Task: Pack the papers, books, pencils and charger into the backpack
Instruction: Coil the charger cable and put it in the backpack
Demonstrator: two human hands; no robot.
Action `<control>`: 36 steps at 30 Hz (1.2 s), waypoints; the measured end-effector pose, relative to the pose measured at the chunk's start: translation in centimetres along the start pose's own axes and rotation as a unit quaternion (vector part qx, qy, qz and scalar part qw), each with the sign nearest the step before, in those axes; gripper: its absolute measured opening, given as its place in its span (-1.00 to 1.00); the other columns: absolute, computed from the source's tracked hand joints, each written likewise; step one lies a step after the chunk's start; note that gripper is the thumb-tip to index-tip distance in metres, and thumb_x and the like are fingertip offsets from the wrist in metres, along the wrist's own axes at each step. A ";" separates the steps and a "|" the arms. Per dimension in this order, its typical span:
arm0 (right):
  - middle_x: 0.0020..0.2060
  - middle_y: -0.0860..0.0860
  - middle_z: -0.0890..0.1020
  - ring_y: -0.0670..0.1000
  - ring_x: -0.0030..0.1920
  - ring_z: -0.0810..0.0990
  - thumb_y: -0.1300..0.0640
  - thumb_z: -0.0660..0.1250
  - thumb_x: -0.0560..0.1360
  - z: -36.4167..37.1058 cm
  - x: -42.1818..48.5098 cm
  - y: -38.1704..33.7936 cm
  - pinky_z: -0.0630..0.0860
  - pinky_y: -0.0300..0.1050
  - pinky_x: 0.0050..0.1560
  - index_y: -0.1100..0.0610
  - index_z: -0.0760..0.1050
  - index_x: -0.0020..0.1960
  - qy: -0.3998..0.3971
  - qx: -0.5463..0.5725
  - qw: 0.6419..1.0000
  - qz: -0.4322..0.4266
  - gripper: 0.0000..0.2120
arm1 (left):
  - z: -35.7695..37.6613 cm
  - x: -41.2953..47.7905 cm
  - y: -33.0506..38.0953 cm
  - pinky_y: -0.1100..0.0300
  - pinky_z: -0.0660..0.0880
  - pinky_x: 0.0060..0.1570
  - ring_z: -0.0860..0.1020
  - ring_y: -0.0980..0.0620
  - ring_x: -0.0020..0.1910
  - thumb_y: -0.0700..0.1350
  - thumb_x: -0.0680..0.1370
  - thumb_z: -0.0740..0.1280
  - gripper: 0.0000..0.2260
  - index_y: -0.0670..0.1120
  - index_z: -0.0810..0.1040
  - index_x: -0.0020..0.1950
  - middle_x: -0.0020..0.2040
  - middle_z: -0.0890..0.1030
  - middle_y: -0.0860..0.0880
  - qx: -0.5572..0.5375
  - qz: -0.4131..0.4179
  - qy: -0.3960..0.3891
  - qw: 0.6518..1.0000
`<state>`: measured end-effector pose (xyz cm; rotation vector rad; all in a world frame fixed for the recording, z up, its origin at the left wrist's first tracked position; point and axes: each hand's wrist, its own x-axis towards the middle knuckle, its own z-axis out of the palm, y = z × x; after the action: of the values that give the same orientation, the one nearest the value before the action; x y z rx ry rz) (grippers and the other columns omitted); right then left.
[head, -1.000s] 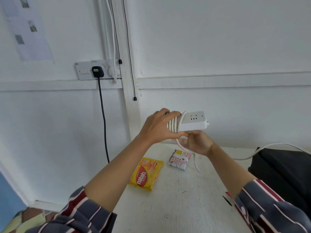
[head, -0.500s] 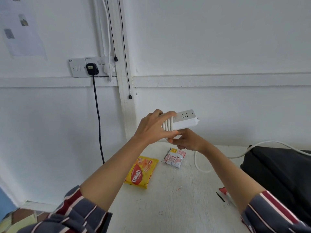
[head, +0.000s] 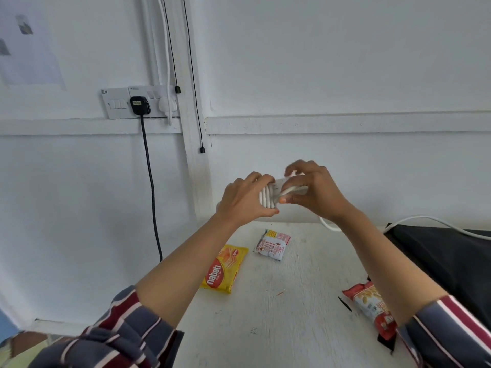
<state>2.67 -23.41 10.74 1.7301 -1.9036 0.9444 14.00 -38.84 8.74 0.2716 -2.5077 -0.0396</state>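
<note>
resting in both hands above the white table (head: 279,322): white charger strip (head: 277,186), left hand (head: 243,199) curled round its coiled end, right hand (head: 316,193) pinching the cord (head: 291,191) against it. likely light, rigid body, springy cord; hold over the coils. loose tail trails across the black backpack (head: 451,264). scuffed tabletop, yellow snack packet (head: 224,268); white wall, socket plate (head: 117,103).
</note>
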 end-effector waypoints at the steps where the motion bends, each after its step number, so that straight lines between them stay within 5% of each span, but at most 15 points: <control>1: 0.10 0.06 0.56 0.04 0.12 0.50 0.06 0.54 0.27 0.2 0.0 0.3 0.37 -0.10 0.11 0.05 0.65 -0.16 0.023 0.015 1.000 0.003 -0.83 | 0.0 0.1 0.4 0.07 0.49 -0.05 0.54 -0.10 0.01 0.19 0.32 0.46 -0.39 0.01 0.42 0.29 0.21 0.49 0.00 -0.013 0.005 0.017 1.000; 4: 0.15 0.03 0.53 0.02 0.33 0.38 0.16 0.51 0.32 -0.2 0.1 0.7 0.32 -0.13 0.24 0.02 0.58 -0.13 0.040 0.149 0.983 0.098 -0.82 | -0.2 0.5 1.0 0.07 0.50 -0.07 0.56 -0.10 -0.01 0.22 0.29 0.48 -0.36 0.00 0.45 0.29 0.19 0.52 -0.02 -0.036 0.020 0.056 0.998; 8: -0.10 -0.05 0.59 0.04 0.01 0.56 0.21 0.49 0.33 -0.2 0.1 0.8 0.46 -0.13 0.02 0.04 0.55 -0.10 0.055 0.192 0.975 0.098 -0.81 | -0.4 0.6 1.3 0.15 0.47 -0.13 0.57 -0.05 -0.06 0.31 0.26 0.46 -0.33 0.02 0.45 0.26 0.15 0.53 0.01 -0.044 0.025 0.064 0.997; 11: -0.11 -0.17 0.60 -0.06 0.00 0.57 0.17 0.46 0.38 -0.4 0.2 1.3 0.47 -0.17 0.06 -0.07 0.57 -0.09 0.012 0.208 0.972 0.110 -0.81 | 0.1 0.2 1.1 0.16 0.45 -0.19 0.57 -0.06 -0.12 0.29 0.29 0.41 -0.36 0.00 0.45 0.26 0.10 0.54 0.02 -0.039 0.042 0.063 0.996; 15: -0.15 -0.06 0.65 -0.17 -0.12 0.61 0.20 0.49 0.34 -1.6 1.2 2.0 0.51 -0.27 0.00 0.03 0.59 -0.09 -0.069 0.252 0.952 0.157 -0.82 | 0.1 -0.1 0.7 0.16 0.44 -0.20 0.55 -0.07 -0.13 0.28 0.33 0.37 -0.28 0.05 0.23 0.40 0.11 0.53 -0.01 -0.031 0.061 0.035 0.997; 18: -0.17 0.04 0.69 -0.04 -0.11 0.64 0.17 0.48 0.34 -1.9 1.9 3.0 0.51 -0.17 -0.02 0.13 0.64 -0.11 -0.130 0.277 0.934 0.183 -0.86 | -0.2 -0.4 0.3 0.16 0.47 -0.27 0.55 -0.05 -0.19 0.31 0.36 0.28 -0.27 0.20 0.05 0.43 0.09 0.53 -0.04 -0.010 0.104 0.046 0.993; 22: -0.35 -0.03 0.67 -0.09 -0.32 0.63 0.36 0.31 0.47 -1.1 2.4 3.9 0.51 -0.30 -0.29 0.19 0.60 -0.11 -0.083 0.379 0.884 0.261 -0.86 | 0.4 -0.3 0.4 0.14 0.54 -0.39 0.53 -0.03 -0.30 0.32 0.39 0.17 -0.37 0.19 0.16 0.43 0.01 0.52 -0.09 0.040 0.202 0.092 0.974; 25: -0.31 -0.06 0.67 -0.10 -0.28 0.62 0.35 0.30 0.48 0.2 2.7 4.6 0.53 -0.29 -0.23 0.15 0.59 -0.10 -0.110 0.329 0.905 0.247 -0.85 | 0.7 0.2 1.4 0.13 0.54 -0.35 0.55 -0.06 -0.29 0.30 0.39 0.19 -0.42 0.18 0.26 0.38 0.11 0.53 -0.11 0.039 0.250 0.109 0.961; 29: -0.44 -0.09 0.62 -0.16 -0.42 0.56 0.18 0.33 0.49 1.2 1.5 5.1 0.48 -0.25 -0.32 0.13 0.56 -0.19 -0.132 0.341 0.885 0.288 -0.91 | 0.7 0.3 1.3 0.06 0.57 -0.37 0.57 -0.09 -0.28 0.33 0.36 0.17 -0.48 0.10 0.34 0.23 0.06 0.56 -0.12 0.010 0.234 0.077 0.969; 32: -0.46 -0.07 0.61 -0.18 -0.44 0.57 0.24 0.34 0.44 1.1 -1.1 6.2 0.50 -0.15 -0.17 0.16 0.49 -0.15 -0.141 0.307 0.883 0.326 -0.98 | 0.5 0.4 1.1 0.12 0.56 -0.37 0.57 -0.05 -0.30 0.34 0.34 0.18 -0.46 0.09 0.35 0.22 0.01 0.56 -0.07 -0.005 0.206 0.071 0.976; 34: -0.35 0.03 0.63 -0.18 -0.35 0.60 0.14 0.37 0.24 0.4 -1.9 6.8 0.48 -0.26 -0.18 0.32 0.56 -0.15 -0.170 0.231 0.912 0.294 -0.73 | 0.3 0.8 1.0 0.15 0.55 -0.35 0.57 -0.06 -0.30 0.33 0.32 0.20 -0.44 0.08 0.41 0.22 -0.01 0.57 -0.06 -0.009 0.192 0.067 0.979; 36: -0.33 0.12 0.64 -0.08 -0.26 0.60 0.13 0.33 0.37 -0.4 -2.3 7.6 0.45 -0.20 -0.05 0.34 0.59 -0.28 -0.152 0.176 0.924 0.305 -0.75 | 0.1 1.1 0.8 0.15 0.53 -0.32 0.58 -0.07 -0.26 0.34 0.31 0.21 -0.41 0.04 0.50 0.21 0.01 0.57 -0.05 -0.020 0.153 0.062 0.986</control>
<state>-4.48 -21.48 7.80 1.5460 -2.7064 1.3675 12.97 -38.29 9.36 -0.1252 -2.3949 0.0485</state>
